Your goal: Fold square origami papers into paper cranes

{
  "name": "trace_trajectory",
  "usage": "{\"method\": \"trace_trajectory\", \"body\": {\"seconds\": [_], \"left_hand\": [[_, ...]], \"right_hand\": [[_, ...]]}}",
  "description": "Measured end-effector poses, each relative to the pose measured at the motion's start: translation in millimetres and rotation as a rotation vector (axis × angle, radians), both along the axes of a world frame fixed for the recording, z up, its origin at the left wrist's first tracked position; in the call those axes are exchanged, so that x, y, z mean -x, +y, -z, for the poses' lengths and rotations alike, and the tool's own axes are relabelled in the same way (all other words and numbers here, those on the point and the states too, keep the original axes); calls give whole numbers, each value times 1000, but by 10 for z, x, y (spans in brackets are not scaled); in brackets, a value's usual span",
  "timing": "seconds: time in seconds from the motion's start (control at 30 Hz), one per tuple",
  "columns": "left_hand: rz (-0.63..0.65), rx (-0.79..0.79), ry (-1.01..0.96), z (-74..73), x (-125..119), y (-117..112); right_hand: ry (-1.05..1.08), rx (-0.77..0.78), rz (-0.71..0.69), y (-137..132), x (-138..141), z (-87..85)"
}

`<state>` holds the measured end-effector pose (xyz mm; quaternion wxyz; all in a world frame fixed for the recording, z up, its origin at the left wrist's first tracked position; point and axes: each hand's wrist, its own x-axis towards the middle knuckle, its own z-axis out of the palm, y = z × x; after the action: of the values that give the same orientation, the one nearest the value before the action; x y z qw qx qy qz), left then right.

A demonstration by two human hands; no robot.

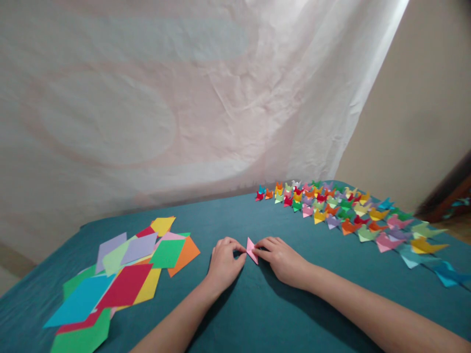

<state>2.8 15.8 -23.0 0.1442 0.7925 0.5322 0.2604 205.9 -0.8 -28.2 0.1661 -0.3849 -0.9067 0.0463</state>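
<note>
A small folded piece of pink origami paper point(250, 251) is between my two hands, just above or on the teal cloth. My left hand point(227, 260) pinches its left edge between thumb and forefinger. From the other side, the fingers of my right hand point(281, 257) are closed on its right edge, with the thumb partly hidden. The paper has a narrow, pointed shape, with one tip upward and one tip toward me.
Loose colored paper squares point(127, 284) overlap in a pile at the left. Rows of folded paper birds point(346, 211) in many colors stand at the right. The teal tablecloth point(206, 215) reaches back to a pale hanging sheet point(184, 108). A beige wall point(415, 113) rises at the right.
</note>
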Motion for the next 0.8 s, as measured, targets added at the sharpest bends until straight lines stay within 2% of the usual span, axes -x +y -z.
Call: {"method": "trace_trajectory", "body": {"seconds": [0.4, 0.8], "left_hand": [[-5, 35, -63, 6, 3, 14], [85, -4, -116, 5, -42, -11]], "right_hand": [[4, -5, -2, -7, -3, 1], [-4, -8, 3, -16, 11, -16]]}}
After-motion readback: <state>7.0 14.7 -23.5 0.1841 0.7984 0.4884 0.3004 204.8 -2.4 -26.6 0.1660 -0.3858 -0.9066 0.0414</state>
